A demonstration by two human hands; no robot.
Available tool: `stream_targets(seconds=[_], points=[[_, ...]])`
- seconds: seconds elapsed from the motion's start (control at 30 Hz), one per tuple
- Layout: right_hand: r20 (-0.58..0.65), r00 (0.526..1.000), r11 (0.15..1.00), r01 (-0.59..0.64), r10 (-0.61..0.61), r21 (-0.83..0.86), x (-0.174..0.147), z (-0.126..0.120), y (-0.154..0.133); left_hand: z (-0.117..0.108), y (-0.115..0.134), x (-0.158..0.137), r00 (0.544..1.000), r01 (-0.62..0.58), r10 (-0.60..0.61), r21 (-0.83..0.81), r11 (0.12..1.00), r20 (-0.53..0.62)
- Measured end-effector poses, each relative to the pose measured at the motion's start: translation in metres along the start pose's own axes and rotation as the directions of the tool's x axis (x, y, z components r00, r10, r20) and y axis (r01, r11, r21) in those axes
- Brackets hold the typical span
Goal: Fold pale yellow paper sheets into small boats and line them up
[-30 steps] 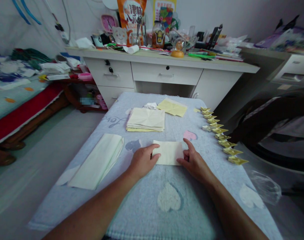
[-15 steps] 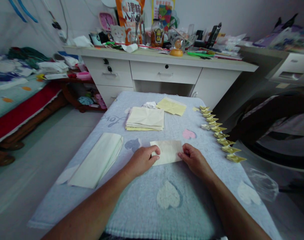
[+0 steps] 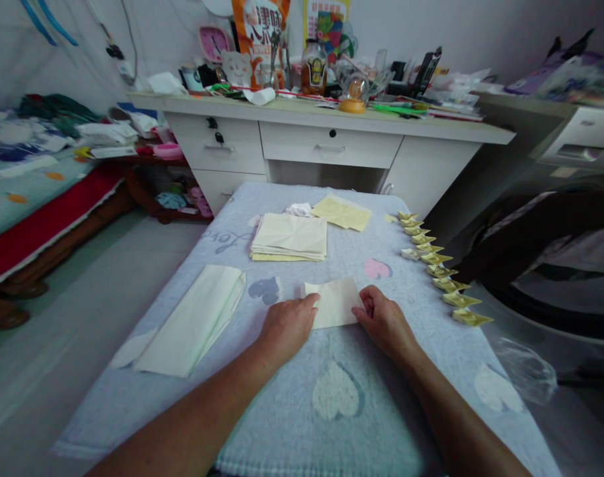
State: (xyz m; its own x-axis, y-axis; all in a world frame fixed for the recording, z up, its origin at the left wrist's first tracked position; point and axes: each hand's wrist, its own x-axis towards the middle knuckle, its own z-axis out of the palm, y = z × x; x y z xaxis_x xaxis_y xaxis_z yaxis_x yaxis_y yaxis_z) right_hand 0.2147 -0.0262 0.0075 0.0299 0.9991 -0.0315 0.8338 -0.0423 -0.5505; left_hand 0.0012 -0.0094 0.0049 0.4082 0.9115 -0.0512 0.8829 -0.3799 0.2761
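A small cream sheet of paper (image 3: 335, 303) lies between my hands on the cloth-covered table (image 3: 282, 411). My left hand (image 3: 289, 323) grips its left edge, thumb on top and fingers closed. At its right edge my right hand (image 3: 382, 319) pinches the paper between thumb and curled fingers. The sheet bows slightly, with its upper right corner raised. Beyond it sits a stack of cream and yellow paper (image 3: 289, 235). To the left lies a folded pale bundle of paper (image 3: 192, 321).
Several folded yellow paper boats (image 3: 448, 285) line the table's right side. Yellow sheets (image 3: 342, 212) and a crumpled white paper (image 3: 298, 209) lie behind the stack. A cluttered white desk (image 3: 331, 147) stands at the back, a washing machine (image 3: 580, 142) at the right, a bed (image 3: 48, 199) at the left.
My left hand has shifted slightly right and turned over the paper's left edge. The sheet now bows more and its right corner has lifted. My right hand stays at the right edge.
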Motion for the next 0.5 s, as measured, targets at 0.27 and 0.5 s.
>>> stream_targets(seconds=[0.27,0.5], points=[[0.010,1.000,0.999,-0.018,0.018,-0.037,0.0002,-0.0033,-0.0041,0.0004,0.0046,-0.0007,1.000,0.006,-0.006,0.115,0.993,-0.001],[0.050,0.999,0.999,0.000,0.002,-0.047,0.0020,-0.0015,-0.0013,0.0029,0.0037,0.0002,0.998,0.063,-0.063,0.087,0.994,-0.011]])
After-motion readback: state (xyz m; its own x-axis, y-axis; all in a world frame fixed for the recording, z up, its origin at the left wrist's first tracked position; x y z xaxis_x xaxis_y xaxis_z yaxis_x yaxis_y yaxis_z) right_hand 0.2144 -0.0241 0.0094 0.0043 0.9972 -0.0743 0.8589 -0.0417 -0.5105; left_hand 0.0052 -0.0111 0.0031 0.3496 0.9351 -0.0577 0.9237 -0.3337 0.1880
